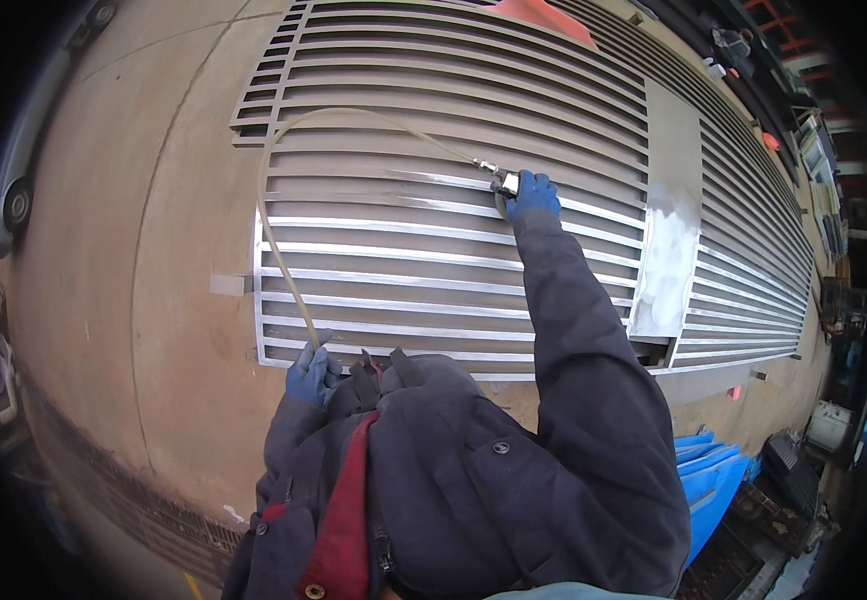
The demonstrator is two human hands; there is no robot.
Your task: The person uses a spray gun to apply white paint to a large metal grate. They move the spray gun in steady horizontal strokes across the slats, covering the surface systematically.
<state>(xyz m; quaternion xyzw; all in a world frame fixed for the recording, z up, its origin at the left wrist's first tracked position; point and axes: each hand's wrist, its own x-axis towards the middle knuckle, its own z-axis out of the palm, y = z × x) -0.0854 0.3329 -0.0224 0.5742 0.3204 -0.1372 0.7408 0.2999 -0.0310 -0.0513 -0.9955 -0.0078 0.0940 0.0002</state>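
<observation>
The right hand is clenched around a spray gun over the metal grille, its nozzle pointing upper-left along the slats; the left hand is closed on the hose at the grille's lower-left corner.

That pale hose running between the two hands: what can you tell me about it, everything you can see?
The hose is thin, pale yellowish and looks like flexible plastic or rubber. It rises from the gloved left hand, which grips it near the lower edge of the slatted metal grille, loops up and over the slats, and ends at a small metal fitting on the tool held by the gloved right hand. It lies loosely across the grille, slack rather than taut.
</observation>
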